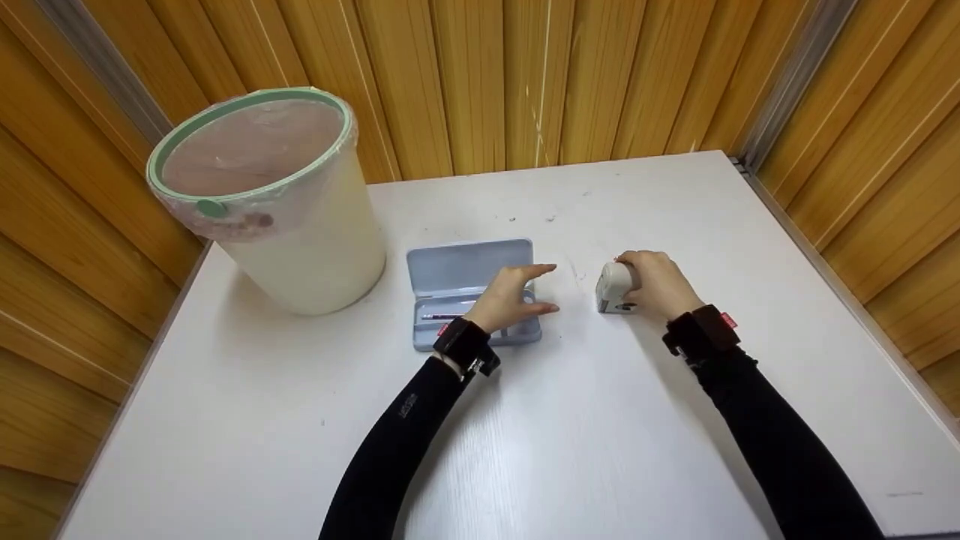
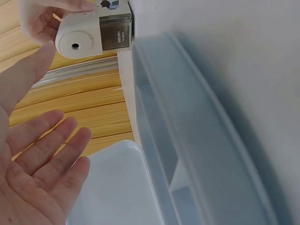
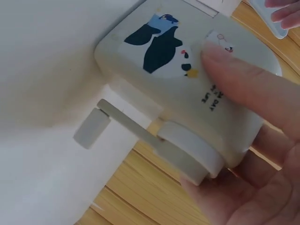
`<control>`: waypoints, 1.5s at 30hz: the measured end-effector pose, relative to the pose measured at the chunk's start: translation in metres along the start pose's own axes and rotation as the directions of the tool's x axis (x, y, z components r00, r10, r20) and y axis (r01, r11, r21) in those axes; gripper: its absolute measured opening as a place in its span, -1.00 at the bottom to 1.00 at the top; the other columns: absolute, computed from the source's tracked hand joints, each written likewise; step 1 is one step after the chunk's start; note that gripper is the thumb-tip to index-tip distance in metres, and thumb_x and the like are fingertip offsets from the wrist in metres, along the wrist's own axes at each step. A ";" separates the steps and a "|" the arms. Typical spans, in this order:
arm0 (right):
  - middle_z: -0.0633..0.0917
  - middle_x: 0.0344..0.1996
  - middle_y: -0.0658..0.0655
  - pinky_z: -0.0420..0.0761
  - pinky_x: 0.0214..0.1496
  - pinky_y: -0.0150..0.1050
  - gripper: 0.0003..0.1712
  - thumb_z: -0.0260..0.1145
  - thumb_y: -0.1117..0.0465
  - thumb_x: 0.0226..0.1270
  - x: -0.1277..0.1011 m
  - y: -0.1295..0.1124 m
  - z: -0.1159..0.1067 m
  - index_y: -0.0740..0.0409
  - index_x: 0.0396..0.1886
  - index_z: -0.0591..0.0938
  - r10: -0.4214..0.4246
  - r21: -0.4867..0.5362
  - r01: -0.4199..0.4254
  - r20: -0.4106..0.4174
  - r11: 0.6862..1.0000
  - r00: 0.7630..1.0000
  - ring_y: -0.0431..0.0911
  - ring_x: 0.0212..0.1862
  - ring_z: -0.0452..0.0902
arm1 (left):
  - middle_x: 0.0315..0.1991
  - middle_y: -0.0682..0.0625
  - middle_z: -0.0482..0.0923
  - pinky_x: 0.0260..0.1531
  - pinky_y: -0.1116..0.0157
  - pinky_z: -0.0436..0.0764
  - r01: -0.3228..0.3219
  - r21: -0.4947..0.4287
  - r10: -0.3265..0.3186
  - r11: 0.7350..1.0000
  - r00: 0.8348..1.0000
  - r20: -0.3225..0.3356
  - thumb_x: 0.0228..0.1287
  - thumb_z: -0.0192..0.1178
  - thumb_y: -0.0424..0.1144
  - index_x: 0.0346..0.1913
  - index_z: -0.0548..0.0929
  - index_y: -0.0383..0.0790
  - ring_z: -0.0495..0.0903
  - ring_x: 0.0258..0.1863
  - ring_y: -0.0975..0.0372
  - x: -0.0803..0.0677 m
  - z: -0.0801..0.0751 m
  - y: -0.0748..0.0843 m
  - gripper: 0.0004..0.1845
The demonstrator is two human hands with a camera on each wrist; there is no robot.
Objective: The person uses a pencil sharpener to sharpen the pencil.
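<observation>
My right hand [image 1: 660, 285] grips a cream pencil sharpener [image 1: 615, 286] from above, thumb on one side and fingers on the other. Its crank handle [image 3: 136, 129] and printed penguin pictures show in the right wrist view. In the left wrist view, the round pencil hole and dark see-through shavings drawer [image 2: 116, 33] face the left hand. Over the right part of a blue-grey pencil case [image 1: 471, 268] is my left hand [image 1: 510, 296], thumb and fingers spread apart with nothing between them. The case lies with its lid raised, and a pencil [image 1: 442, 316] rests inside.
A tall cream bin [image 1: 322, 232] with a green rim and a pink plastic liner stands at the back left of the white table [image 1: 255, 420]. Wood-panelled walls [image 1: 465, 82] rise behind the table and along both sides.
</observation>
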State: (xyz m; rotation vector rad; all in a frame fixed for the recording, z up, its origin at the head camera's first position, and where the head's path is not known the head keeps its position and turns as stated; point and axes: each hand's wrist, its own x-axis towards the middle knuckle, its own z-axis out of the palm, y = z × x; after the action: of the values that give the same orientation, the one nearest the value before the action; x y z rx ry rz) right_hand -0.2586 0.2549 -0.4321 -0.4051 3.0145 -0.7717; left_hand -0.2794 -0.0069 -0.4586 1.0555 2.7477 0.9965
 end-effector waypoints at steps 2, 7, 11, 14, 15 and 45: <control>0.61 0.06 0.51 0.47 0.23 0.24 -0.39 0.49 0.47 -0.02 -0.001 -0.004 -0.002 0.48 0.10 0.54 0.014 -0.003 -0.014 -0.008 1.000 1.000 0.37 0.14 0.51 | 0.31 -0.12 0.51 0.35 0.28 0.41 0.009 0.000 -0.009 1.000 1.000 0.000 0.18 0.41 -0.09 0.35 0.46 -0.29 0.47 0.34 0.12 0.001 0.001 0.001 -0.30; 0.66 -0.05 0.49 0.58 0.01 0.18 -0.41 0.52 0.28 0.02 -0.002 -0.021 -0.007 0.50 0.02 0.56 0.047 -0.006 -0.048 -0.078 0.999 0.996 0.31 -0.02 0.60 | 0.32 -0.11 0.50 0.35 0.27 0.42 0.030 -0.009 -0.030 1.000 1.000 0.004 0.18 0.40 -0.08 0.36 0.45 -0.27 0.47 0.34 0.13 0.004 0.003 0.006 -0.29; 0.68 -0.16 0.49 0.61 -0.14 0.13 -0.39 0.52 0.10 0.06 -0.004 -0.035 -0.011 0.52 -0.06 0.57 0.096 -0.015 -0.099 -0.135 0.995 0.986 0.29 -0.14 0.64 | 0.30 -0.12 0.52 0.32 0.25 0.46 0.022 -0.001 -0.022 1.000 1.000 -0.010 0.17 0.41 -0.06 0.36 0.45 -0.29 0.51 0.30 0.10 0.007 0.005 0.013 -0.27; 0.69 -0.21 0.48 0.62 -0.21 0.11 -0.37 0.50 0.02 0.07 -0.005 -0.045 -0.012 0.52 -0.13 0.58 0.117 -0.026 -0.123 -0.168 0.992 0.979 0.29 -0.19 0.64 | 0.27 -0.16 0.54 0.28 0.24 0.49 0.018 0.003 -0.018 1.000 0.999 -0.036 0.14 0.43 -0.05 0.36 0.44 -0.30 0.56 0.25 0.07 0.010 0.007 0.019 -0.25; 0.69 -0.22 0.48 0.62 -0.21 0.10 -0.37 0.50 0.00 0.08 -0.005 -0.047 -0.011 0.52 -0.15 0.59 0.118 -0.028 -0.125 -0.176 0.992 0.977 0.28 -0.19 0.65 | 0.26 -0.17 0.56 0.27 0.25 0.51 0.020 0.003 -0.020 1.000 0.999 -0.049 0.13 0.44 -0.05 0.35 0.45 -0.30 0.57 0.23 0.07 0.011 0.009 0.021 -0.24; 0.62 0.12 0.40 0.53 0.19 0.18 -0.40 0.12 0.62 0.26 -0.012 -0.065 -0.025 0.26 0.30 0.49 -0.257 -0.068 0.250 -0.156 0.966 0.954 0.28 0.16 0.55 | -0.08 -0.14 0.74 0.08 0.11 0.64 0.027 -0.335 -0.060 0.942 0.994 -0.089 -0.09 0.56 -0.23 0.07 0.63 -0.36 0.72 -0.09 0.19 0.011 0.013 0.017 -0.40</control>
State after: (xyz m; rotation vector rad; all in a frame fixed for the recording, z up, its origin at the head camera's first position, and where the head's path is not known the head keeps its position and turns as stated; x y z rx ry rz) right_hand -0.2328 0.2145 -0.3801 -0.7810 3.1782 -0.7822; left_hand -0.2748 0.0169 -0.4575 0.9085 2.5287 1.4763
